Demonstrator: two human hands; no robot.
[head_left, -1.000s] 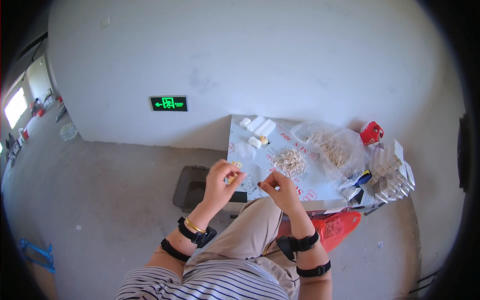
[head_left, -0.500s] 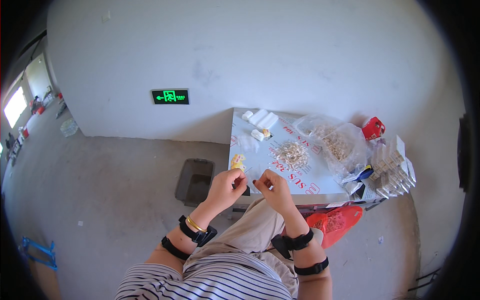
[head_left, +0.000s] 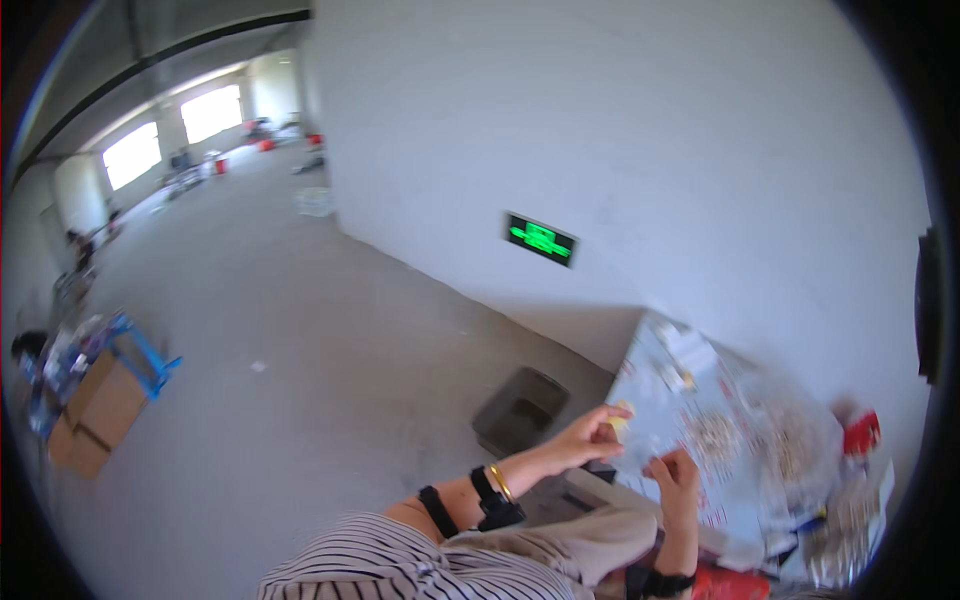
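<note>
While the person sits with knees under the low table [head_left: 660, 400] covered in pale printed paper, the left hand [head_left: 585, 440] reaches out over its near edge, its fingers [head_left: 606, 420] pinched around a small pale yellow piece [head_left: 622, 420] that sits right at the fingertips, just above the table's front corner. Close beside it, the right hand [head_left: 678, 478] is held up with its fingers curled inward; whether they grip anything I cannot tell, as the view is blurred there. The two hands are near each other but not touching.

On the left wrist sit a thin gold bangle [head_left: 498, 483] and a black strap with a small device [head_left: 490, 500]; a second black band [head_left: 432, 510] circles the forearm higher up. A striped black-and-white shirt [head_left: 380, 565] shows at the lower edge.

Farther back on the table lies a heap of small pale pieces [head_left: 716, 436], with a clear plastic bag [head_left: 795, 450] of similar bits beyond it and a red object [head_left: 862, 434] near the far right. A dark grey bin [head_left: 520, 410] stands on the concrete floor [head_left: 280, 380] just left of the table, and a green lit sign [head_left: 541, 239] hangs on the white wall [head_left: 650, 150]
</note>
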